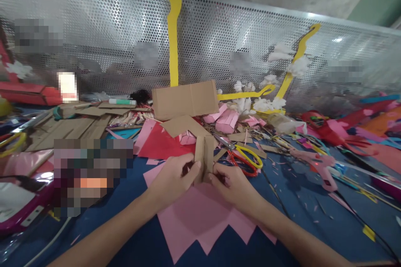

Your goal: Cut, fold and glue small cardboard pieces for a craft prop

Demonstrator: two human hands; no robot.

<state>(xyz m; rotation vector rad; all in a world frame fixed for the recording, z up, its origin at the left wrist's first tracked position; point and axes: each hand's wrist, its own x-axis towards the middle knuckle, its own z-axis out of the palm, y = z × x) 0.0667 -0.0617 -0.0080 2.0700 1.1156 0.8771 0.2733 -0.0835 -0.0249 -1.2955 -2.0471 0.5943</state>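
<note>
A small folded piece of brown cardboard [204,156] stands upright between my two hands, with a crease running down its middle. My left hand [180,171] pinches its left edge between thumb and fingers. At the right edge, my right hand [230,181] grips it the same way. Several sheets of pink paper [200,217] lie fanned out beneath my hands on the blue table. Just beyond the cardboard rests a red sheet [156,139]. Scissors with yellow and red handles [249,156] lie close to my right hand.
A pink glue gun [318,162] with a black cord lies to the right. Behind stand a cardboard box [185,99] and a tall yellow paper strip [173,41] before a perforated metal screen [206,29]. Flat cardboard pieces [69,129] are stacked on the left.
</note>
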